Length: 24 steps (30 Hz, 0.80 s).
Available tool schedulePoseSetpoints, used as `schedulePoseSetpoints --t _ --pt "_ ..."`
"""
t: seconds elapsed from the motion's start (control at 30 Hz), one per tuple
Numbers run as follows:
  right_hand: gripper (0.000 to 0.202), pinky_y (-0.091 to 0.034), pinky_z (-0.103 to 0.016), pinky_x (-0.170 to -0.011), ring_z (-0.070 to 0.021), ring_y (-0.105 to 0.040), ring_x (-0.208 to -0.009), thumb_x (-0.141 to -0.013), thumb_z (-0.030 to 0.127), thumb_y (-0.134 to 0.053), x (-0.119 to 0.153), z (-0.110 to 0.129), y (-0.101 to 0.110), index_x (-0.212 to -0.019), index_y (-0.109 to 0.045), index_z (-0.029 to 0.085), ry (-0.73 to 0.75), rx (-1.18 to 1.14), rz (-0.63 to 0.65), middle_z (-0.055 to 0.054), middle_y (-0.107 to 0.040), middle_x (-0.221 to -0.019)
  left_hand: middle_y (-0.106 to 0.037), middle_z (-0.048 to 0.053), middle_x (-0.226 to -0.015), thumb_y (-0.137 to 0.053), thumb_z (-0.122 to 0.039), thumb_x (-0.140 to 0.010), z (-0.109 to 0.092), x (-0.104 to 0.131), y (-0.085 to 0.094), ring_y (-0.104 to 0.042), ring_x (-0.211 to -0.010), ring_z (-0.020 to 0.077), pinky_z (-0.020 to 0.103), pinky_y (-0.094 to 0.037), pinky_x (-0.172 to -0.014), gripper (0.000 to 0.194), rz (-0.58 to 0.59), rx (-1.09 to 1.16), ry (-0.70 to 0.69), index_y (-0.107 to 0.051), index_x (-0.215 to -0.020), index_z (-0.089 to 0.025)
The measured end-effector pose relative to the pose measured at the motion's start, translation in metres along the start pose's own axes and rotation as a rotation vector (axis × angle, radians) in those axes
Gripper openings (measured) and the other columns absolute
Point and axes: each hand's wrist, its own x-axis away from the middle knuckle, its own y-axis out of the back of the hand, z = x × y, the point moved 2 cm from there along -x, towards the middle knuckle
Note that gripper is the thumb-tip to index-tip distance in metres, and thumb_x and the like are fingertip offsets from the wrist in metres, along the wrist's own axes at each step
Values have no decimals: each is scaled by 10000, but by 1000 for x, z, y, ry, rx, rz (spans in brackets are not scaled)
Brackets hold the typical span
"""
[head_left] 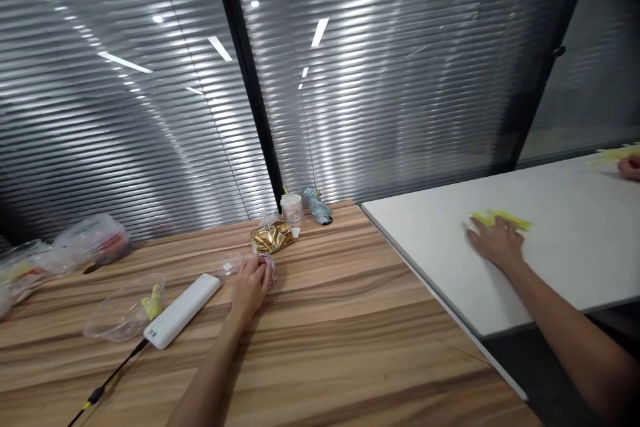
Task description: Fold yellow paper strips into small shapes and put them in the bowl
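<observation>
Over the wooden table, my left hand (250, 283) has its fingers curled round a small pink-and-white patterned item (273, 272), mostly covered by the hand; its kind is not clear. Beside these fingers lies a small clear plastic lid or dish (229, 264), and just behind is a shiny gold wrapper (273, 237). On the white table to the right, my right hand (497, 241) presses down on a yellow cloth (517, 221), fingers bent over its near edge. Part of the cloth is hidden under the hand.
A white power strip (183, 310) with a black cable lies left, near a clear plastic container (113, 320). A white cup (293, 209) and a crumpled blue packet (318, 207) stand by the blinds. Another person's hand (630, 167) shows at far right.
</observation>
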Motion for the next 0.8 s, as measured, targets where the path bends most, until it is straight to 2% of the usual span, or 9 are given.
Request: schedulePoseSetpoints --t 0.07,0.17,0.27,0.43,0.6,0.73,0.8 --pt "431 -266 -469 -780 -346 -298 -1102 -846 422 -288 -5 0 -4 -1203 -446 238 -36 -31 42 -189 -317 -1256 -578 68 -861 -387 -225 -840 -1 0 1 -507 -854 186 376 -398 -815 232 -9 0 -3 -608 -792 -176" --pt "409 -283 -471 -731 -335 -320 -1092 -841 408 -297 -11 -4 -8 -1167 -469 229 15 -70 122 -183 -309 -1286 -574 75 -873 -396 -225 -835 -1 1 1 -507 -863 187 373 -401 -821 223 -32 -11 -9 -607 -784 -176" --pt "366 -293 -460 -704 -312 -382 -1039 -842 363 -309 -14 -6 -8 -1046 -539 165 45 -87 169 -207 -421 -1182 -569 76 -870 -405 -228 -830 -1 2 1 -507 -853 188 371 -408 -814 214 -44 -21 -10 -608 -783 -182" --pt "266 -322 -362 -649 -267 -477 -898 -824 273 -374 -12 -3 -3 -860 -589 121 73 -53 121 -198 -554 -951 -569 80 -874 -421 -229 -820 -1 3 1 -507 -838 190 367 -414 -793 196 -91 -25 16 -610 -790 -186" --pt "167 -336 -302 -628 -217 -516 -789 -806 185 -417 -12 -5 -6 -766 -574 144 233 -86 58 -141 -585 -876 -571 86 -869 -438 -231 -811 -2 1 4 -506 -840 203 382 -405 -792 191 -109 -14 53 -617 -779 -174" --pt "71 -352 -293 -659 -208 -521 -789 -758 141 -487 -11 -6 -9 -719 -543 161 300 -126 7 -133 -574 -847 -562 71 -824 -455 -265 -808 -3 -2 7 -528 -797 180 335 -435 -741 204 -170 152 202 -628 -767 -165" --pt "51 -364 -288 -668 -208 -521 -780 -730 127 -514 -11 2 -7 -715 -532 173 270 -179 -27 -130 -570 -839 -561 59 -799 -480 -290 -795 -3 -3 7 -538 -774 169 313 -446 -709 202 -216 244 293 -633 -742 -170"
